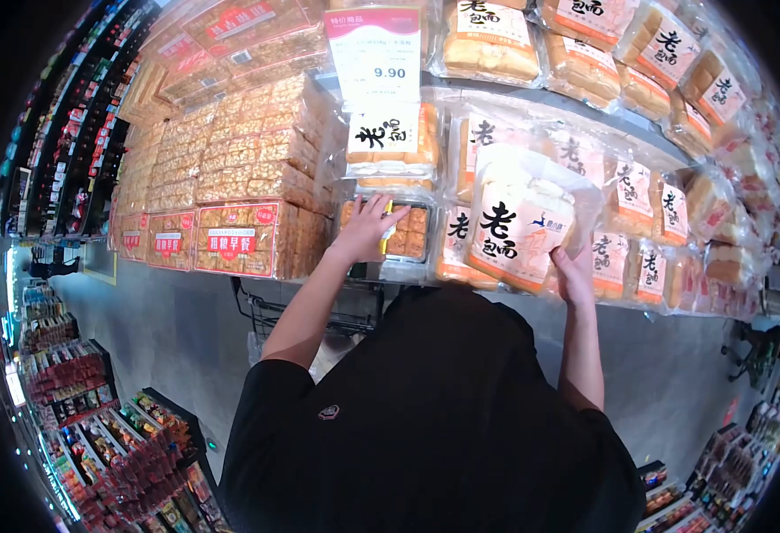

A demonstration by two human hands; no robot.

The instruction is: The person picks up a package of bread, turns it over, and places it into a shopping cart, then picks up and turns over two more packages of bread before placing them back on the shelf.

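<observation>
A large, clear plastic pack of pale bread with a white-and-orange label (510, 233) was held at its near right edge by the right hand (576, 274), the thumb laid over the front and the fingers largely hidden behind. It was tilted above the similar bread packs (632, 191) on the right, apparently so that its weight could be borne from behind and its label left uncovered.

The left hand (365, 233) was spread, palm down, over a dark, shallow tray of golden-brown baked squares with a yellow label (408, 233); whether the tray was gripped or merely steadied could not be told. It was set at the near edge, between the bread and the clear-wrapped blocks of golden puffed cakes (252, 147) on the left, probably for easy reach. Beyond it, a pink-and-white price sign (374, 55) was placed upright, presumably for reading from the near side.
</observation>
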